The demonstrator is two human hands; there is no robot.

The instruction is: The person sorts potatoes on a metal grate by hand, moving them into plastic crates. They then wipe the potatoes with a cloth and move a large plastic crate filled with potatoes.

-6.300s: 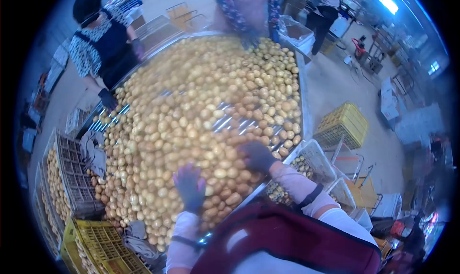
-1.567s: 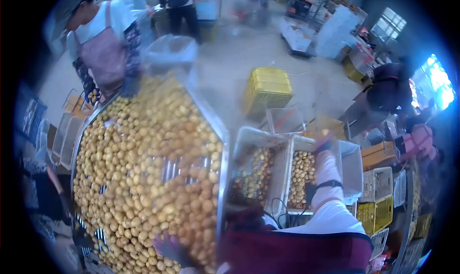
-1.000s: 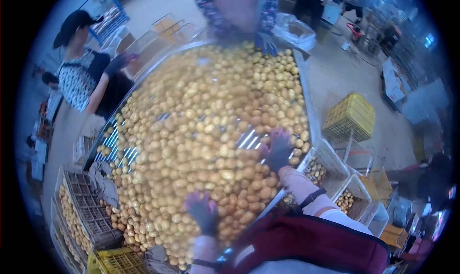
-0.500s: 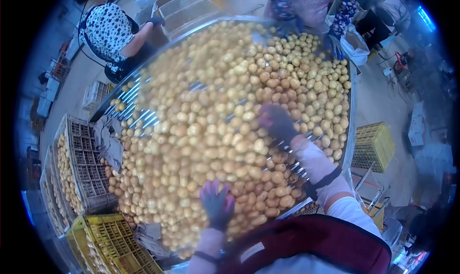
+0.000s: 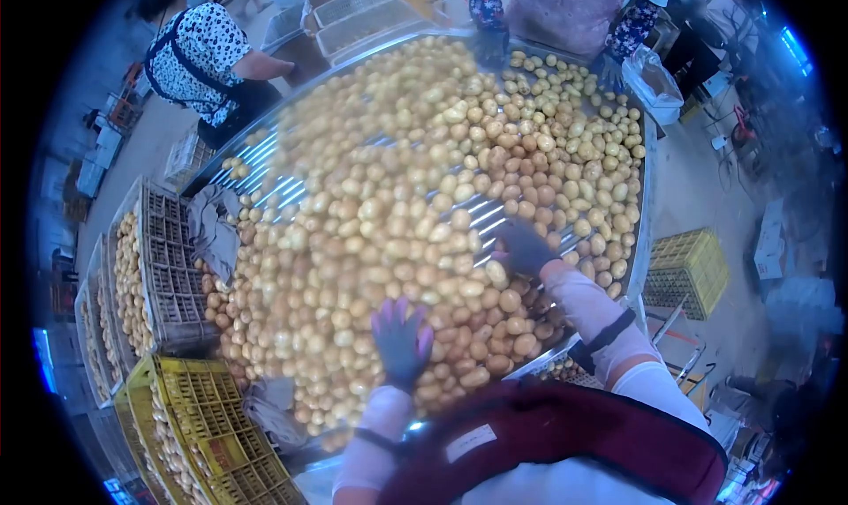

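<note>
Many round, tan, potato-like items (image 5: 353,240) cover a wide metal-edged table with a slatted surface (image 5: 484,222). My left hand (image 5: 401,342), in a grey glove with pinkish fingertips, rests on the pile near the front edge, its fingers spread. To the right and farther in, my right hand (image 5: 521,247), also gloved, touches the pile beside a bare patch of slats. Its fingers are bent toward the items, and whether one is gripped is hidden.
Crates of the same items stand at left, a grey one (image 5: 177,267) and a yellow one (image 5: 212,417). Grey cloths (image 5: 212,227) lie beside them. Another yellow crate (image 5: 687,271) is at right. Two people (image 5: 199,59) stand across the table, one with gloved hands (image 5: 491,48) on the pile.
My right hand has moved slightly down and right, and more slats show beside it. My left hand has shifted slightly up. The co-worker's hand at the far edge has moved over the pile.
</note>
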